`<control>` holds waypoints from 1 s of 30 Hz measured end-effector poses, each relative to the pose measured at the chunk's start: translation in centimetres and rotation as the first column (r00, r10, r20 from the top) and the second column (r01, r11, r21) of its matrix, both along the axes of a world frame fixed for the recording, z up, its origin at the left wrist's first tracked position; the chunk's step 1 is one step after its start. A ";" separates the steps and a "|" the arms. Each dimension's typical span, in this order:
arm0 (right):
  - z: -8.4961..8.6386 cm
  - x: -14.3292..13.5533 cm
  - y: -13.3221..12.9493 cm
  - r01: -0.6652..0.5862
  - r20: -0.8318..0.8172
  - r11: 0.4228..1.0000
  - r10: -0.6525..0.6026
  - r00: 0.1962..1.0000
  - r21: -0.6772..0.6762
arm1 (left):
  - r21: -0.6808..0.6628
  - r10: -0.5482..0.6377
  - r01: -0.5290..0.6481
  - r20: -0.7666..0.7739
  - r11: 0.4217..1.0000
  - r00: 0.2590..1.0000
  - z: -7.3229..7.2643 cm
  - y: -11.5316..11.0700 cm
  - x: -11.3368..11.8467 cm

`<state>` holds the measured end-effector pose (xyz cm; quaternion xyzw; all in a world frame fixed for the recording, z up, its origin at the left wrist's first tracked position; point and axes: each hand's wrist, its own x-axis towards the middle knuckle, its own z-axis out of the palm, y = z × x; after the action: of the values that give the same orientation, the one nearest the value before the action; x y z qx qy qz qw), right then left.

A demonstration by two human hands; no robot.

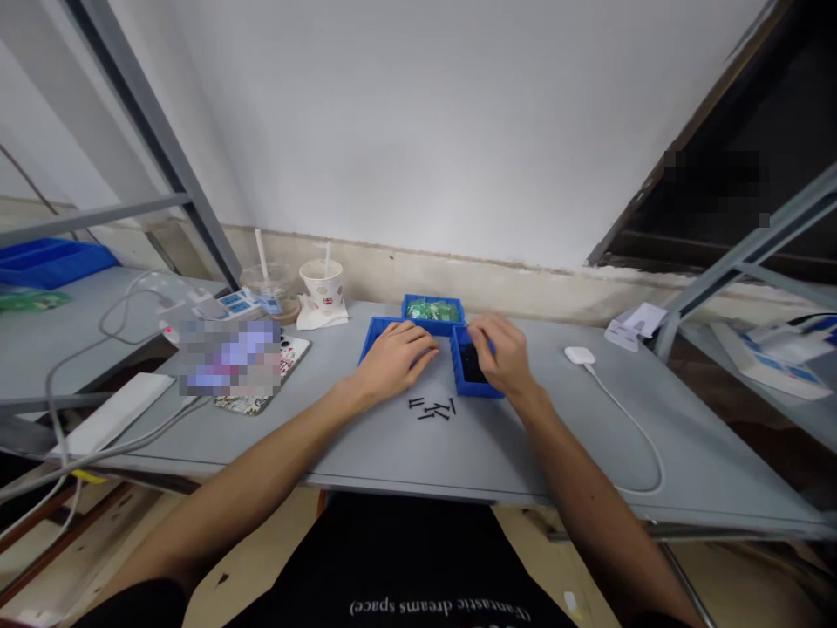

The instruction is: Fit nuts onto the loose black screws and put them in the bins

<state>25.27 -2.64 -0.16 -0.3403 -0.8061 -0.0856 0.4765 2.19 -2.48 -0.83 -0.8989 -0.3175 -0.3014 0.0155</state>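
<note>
My left hand (398,353) rests over the left blue bin (372,336), fingers stretched out and slightly bent, holding nothing that I can see. Most of that bin is hidden beneath the hand. Above the back edge of the right blue bin (480,389) is my right hand (502,349), its fingers curled closed; whatever they hold is hidden. Dark contents show inside this bin, too dim to tell apart. Several black screws (437,408) lie loose on the grey table in front of the bins. Behind them stands a third blue bin (433,311) with green circuit boards in it.
At the left stand a paper cup (323,288) and a clear plastic cup (271,292), both with straws. A phone (261,379), power strip (239,304) and cables lie nearby. On the right is a white earbud case (580,355) with a cable. Metal posts flank the table.
</note>
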 end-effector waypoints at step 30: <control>0.2 -0.8 -0.5 0.119 -0.091 0.993 -0.119 0.989 -0.009 | -0.150 -0.230 0.191 -0.311 0.970 0.922 0.0 -0.3 -1.2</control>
<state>24.50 -3.17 0.01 -0.3921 -0.7619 -0.0968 0.5064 1.00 -2.78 -0.83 -0.9646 -0.2290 -0.1294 -0.0173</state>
